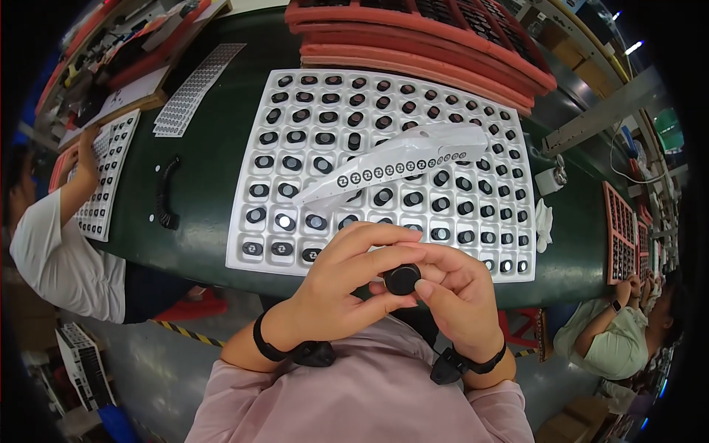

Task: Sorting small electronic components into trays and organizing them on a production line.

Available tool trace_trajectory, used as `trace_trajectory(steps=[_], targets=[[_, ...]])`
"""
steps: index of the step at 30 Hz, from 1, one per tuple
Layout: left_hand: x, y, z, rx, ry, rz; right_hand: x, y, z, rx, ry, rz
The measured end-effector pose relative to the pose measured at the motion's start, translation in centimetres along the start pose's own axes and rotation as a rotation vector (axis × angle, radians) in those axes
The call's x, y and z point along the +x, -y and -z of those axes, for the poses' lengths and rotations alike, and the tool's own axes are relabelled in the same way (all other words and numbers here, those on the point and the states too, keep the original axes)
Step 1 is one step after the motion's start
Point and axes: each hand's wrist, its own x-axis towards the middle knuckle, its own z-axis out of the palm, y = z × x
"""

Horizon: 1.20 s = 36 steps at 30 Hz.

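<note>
Between my two hands is a small black rounded part (402, 280), held just in front of the near edge of a white tray. My left hand (343, 269) pinches it from the left with thumb and fingers. From the other side, my right hand (461, 292) grips it, thumb tip against its rim. Beyond them lies the white moulded tray (251, 260), its pockets filled with rows of small black oval parts (258, 190). Some parts at the near left bear a pale emblem. Across the tray rests a sticker strip (402, 168) with round black emblems in a row.
Stacked red foam trays (413, 63) stand behind the white tray. At left, a sticker sheet (199, 88) and a black coiled cord (167, 192) lie on the green table (196, 236). A small jar (550, 179) stands at right. Co-workers sit at both sides.
</note>
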Motion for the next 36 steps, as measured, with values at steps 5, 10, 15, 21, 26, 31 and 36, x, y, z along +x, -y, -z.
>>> trace_trajectory(steps=[5,10,15,21,26,31,36], targets=[[-0.4,0.3,0.2,-0.163,-0.022,0.045,-0.1,0.3,-1.6,-0.264,-0.054,0.036],[-0.4,1.0,0.8,-0.258,-0.026,0.014,0.5,0.2,-1.0,-0.772,0.065,0.319],[-0.9,0.9,1.2,-0.26,-0.043,0.05,0.8,0.4,-0.7,-0.78,0.109,0.309],[-1.0,0.8,1.7,-0.25,-0.031,0.012,0.5,0.7,-1.6,-0.656,0.067,0.173],[-0.4,0.1,2.3,-0.241,-0.161,-0.059,2.4,3.9,-2.5,-0.768,0.124,0.152],[-2.2,-0.5,3.7,-0.592,-0.338,0.12,5.4,8.0,-3.6,-0.876,0.17,0.159],[-4.1,-0.3,6.4,-0.494,-0.408,0.249,8.6,10.3,-4.4,-0.811,0.153,-0.001]])
